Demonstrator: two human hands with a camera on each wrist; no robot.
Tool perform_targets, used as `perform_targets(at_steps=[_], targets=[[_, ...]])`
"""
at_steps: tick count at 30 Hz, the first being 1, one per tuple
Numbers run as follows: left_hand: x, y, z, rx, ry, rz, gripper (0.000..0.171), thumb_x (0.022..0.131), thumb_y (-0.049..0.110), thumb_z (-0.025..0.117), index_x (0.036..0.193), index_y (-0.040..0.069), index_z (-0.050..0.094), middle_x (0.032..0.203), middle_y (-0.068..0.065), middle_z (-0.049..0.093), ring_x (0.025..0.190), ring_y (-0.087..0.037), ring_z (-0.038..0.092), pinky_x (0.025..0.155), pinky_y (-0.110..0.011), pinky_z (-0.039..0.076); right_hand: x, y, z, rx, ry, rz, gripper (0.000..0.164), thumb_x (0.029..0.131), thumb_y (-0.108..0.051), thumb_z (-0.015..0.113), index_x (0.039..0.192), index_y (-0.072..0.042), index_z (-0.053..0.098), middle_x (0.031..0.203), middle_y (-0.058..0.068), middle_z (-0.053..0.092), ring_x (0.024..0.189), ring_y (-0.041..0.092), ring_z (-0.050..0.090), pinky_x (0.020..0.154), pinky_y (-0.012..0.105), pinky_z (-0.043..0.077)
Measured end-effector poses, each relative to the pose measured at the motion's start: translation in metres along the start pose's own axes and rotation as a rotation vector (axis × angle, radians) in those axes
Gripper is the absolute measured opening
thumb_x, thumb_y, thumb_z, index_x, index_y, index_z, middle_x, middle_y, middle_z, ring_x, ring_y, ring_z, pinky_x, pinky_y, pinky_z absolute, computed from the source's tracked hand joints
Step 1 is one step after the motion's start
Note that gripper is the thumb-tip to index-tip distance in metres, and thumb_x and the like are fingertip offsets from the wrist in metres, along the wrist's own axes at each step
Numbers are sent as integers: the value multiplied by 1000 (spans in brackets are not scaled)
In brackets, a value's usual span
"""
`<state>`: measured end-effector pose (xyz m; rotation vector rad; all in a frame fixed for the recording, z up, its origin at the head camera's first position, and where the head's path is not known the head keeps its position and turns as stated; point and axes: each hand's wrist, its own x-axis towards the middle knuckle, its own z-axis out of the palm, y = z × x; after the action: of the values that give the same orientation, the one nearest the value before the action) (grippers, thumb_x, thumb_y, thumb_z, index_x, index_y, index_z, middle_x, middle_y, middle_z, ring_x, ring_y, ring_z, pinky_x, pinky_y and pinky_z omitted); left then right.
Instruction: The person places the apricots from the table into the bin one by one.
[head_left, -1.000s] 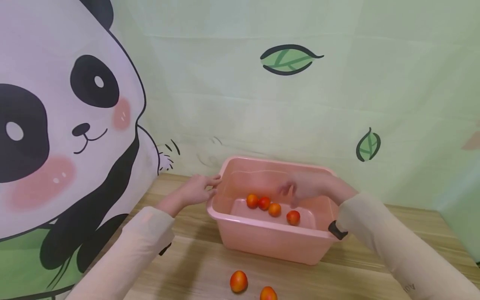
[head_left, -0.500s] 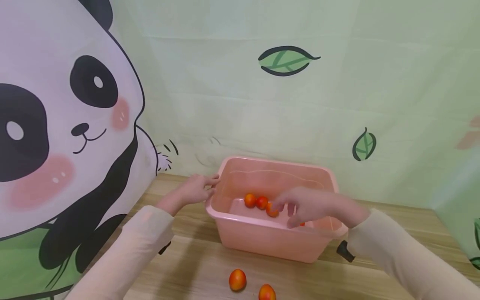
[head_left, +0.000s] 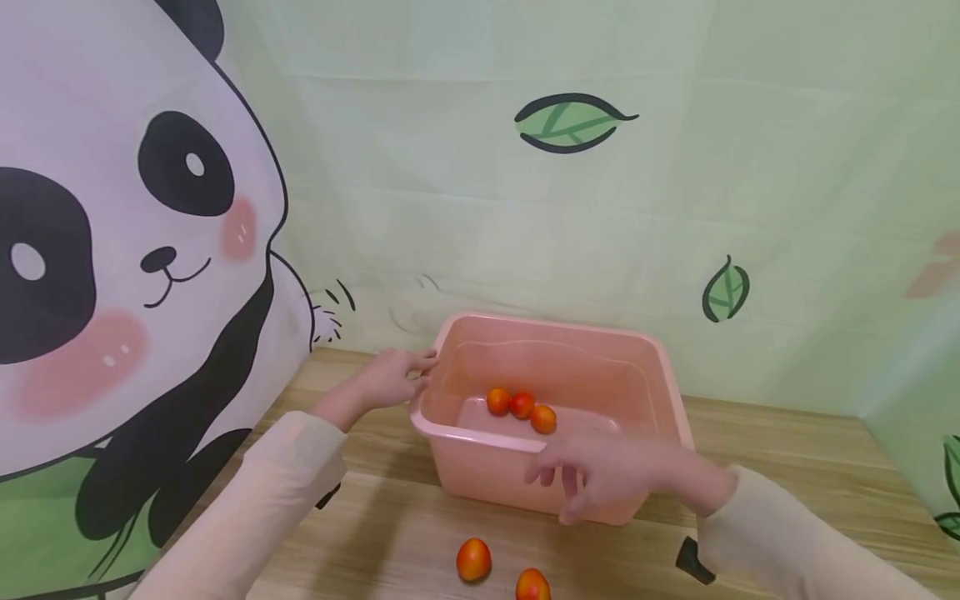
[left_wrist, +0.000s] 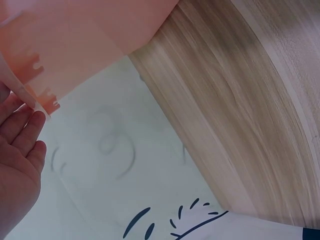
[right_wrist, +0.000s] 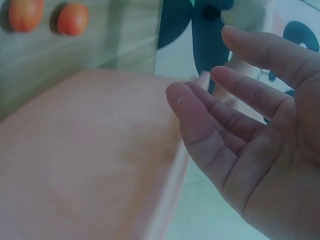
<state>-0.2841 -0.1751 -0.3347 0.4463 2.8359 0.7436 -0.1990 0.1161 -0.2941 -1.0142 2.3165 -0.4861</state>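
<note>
A pink plastic tub [head_left: 517, 483] stands on the wooden table. My left hand [head_left: 390, 377] holds its left rim; in the left wrist view the fingers [left_wrist: 31, 131] lie against the rim's underside. In front of the tub's near wall hovers my right hand [head_left: 607, 475], palm down, fingers loosely bent. The right wrist view shows nothing between those fingers [right_wrist: 200, 125]. Inside the tub, three small round orange-red fruits [head_left: 522, 406] sit in a row toward the left. My right hand covers part of the tub's right side.
Two more orange-red fruits, one on the left [head_left: 474, 559] and one on the right [head_left: 533, 586], lie on the table [head_left: 375, 533] before the tub. Behind it hangs a pale green cloth [head_left: 450, 208] printed with a panda and leaves.
My right hand has come out of the tub toward me, over its near rim. A fourth fruit seen in the tub earlier is out of sight now. The left hand stays put.
</note>
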Motion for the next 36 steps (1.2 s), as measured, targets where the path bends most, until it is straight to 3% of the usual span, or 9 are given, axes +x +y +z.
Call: perform_targets(at_steps=[5, 10, 20, 24, 28, 34, 36], targets=[[0, 1, 0, 3, -2, 2, 43, 88, 18, 52, 130, 12, 44, 141, -2, 34, 63, -16, 46, 59, -24, 42, 3, 6, 20, 59, -46, -61, 32, 76, -20, 68, 105, -27, 57, 90, -17, 56, 73, 4, 51, 67, 18, 45], [0, 2, -1, 10, 0, 4, 43, 89, 18, 51, 130, 11, 44, 141, -2, 34, 65, -17, 48, 59, -24, 41, 9, 18, 44, 33, -62, -126, 35, 76, -20, 67, 110, -20, 58, 88, -16, 56, 65, -1, 49, 64, 15, 44], [-1, 2, -1, 23, 12, 10, 43, 88, 17, 52, 129, 11, 45, 140, -3, 36, 97, -21, 50, 65, -24, 42, 30, 48, 87, 94, -67, -39, 35, 76, -22, 67, 109, -16, 58, 91, -7, 61, 69, 1, 51, 67, 17, 44], [-1, 1, 0, 35, 13, 20, 42, 88, 17, 52, 129, 10, 45, 140, -4, 36, 80, -17, 52, 63, -24, 41, 35, 55, 102, 150, -33, -15, 33, 75, -29, 68, 105, -17, 59, 88, -9, 60, 73, 2, 51, 67, 19, 43], [1, 0, 0, 40, 17, 34, 42, 88, 17, 51, 129, 9, 46, 140, -5, 36, 56, -15, 41, 59, -24, 40, 37, 55, 113, 169, 6, 3, 26, 73, -37, 69, 94, -25, 60, 75, -9, 55, 66, 2, 47, 59, 20, 38], [0, 0, 0, 35, 11, 40, 42, 88, 17, 51, 129, 9, 46, 140, -5, 36, 51, -14, 36, 59, -24, 40, 41, 50, 128, 233, 35, 178, 36, 64, -49, 72, 92, -29, 61, 73, -10, 57, 67, 7, 49, 61, 24, 38], [-2, 0, -1, 34, 9, 45, 42, 88, 16, 51, 129, 8, 46, 140, -7, 36, 51, -14, 37, 58, -23, 40, 41, 49, 133, 228, 51, 195, 34, 63, -47, 72, 90, -31, 61, 72, -11, 57, 67, 7, 50, 61, 24, 39]])
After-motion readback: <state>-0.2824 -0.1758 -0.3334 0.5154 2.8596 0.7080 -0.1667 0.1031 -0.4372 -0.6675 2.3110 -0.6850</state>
